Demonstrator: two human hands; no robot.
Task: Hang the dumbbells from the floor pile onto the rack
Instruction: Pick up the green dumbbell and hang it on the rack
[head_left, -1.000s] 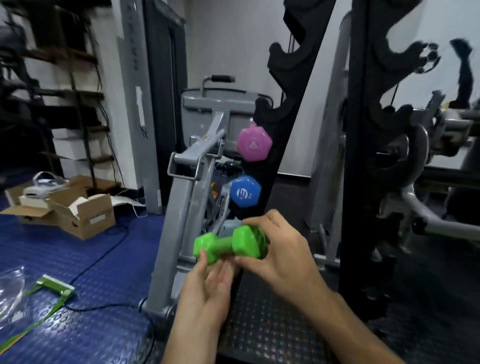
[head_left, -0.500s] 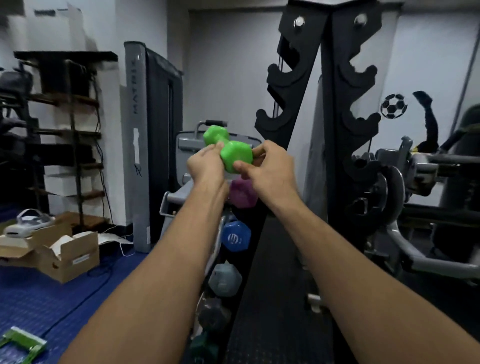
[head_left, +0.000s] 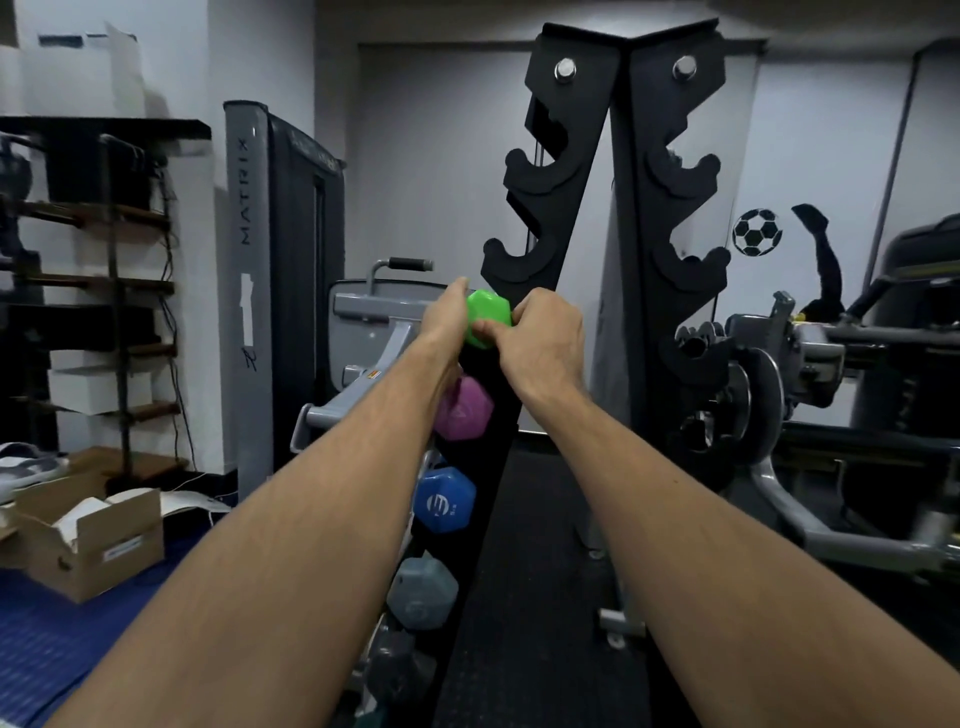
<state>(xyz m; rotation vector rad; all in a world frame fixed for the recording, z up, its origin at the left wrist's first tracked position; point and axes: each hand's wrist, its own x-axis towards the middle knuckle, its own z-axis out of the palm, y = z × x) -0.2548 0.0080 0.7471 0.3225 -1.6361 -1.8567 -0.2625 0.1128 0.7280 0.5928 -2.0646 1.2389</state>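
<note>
A bright green dumbbell (head_left: 487, 318) is at the left post of the tall black rack (head_left: 582, 171), just above a purple dumbbell (head_left: 464, 409). My left hand (head_left: 448, 323) holds its left side and my right hand (head_left: 545, 340) grips its right side with thumb and curled fingers. Only one green hex end shows; the handle and far end are hidden by my hands. Below the purple one hang a blue dumbbell (head_left: 444, 500), a grey-blue one (head_left: 423, 592) and darker ones. Three hooks above the green dumbbell carry nothing.
A grey exercise machine (head_left: 363, 332) stands just left of the rack, a tall grey Matrix column (head_left: 248, 291) further left. An open cardboard box (head_left: 85, 545) sits on the blue floor mat. A weight-plate machine (head_left: 748, 395) is on the right.
Both hands have carried the green dumbbell from knee height up to the rack, then down and right onto the post just above the purple dumbbell. The view rose with it.
</note>
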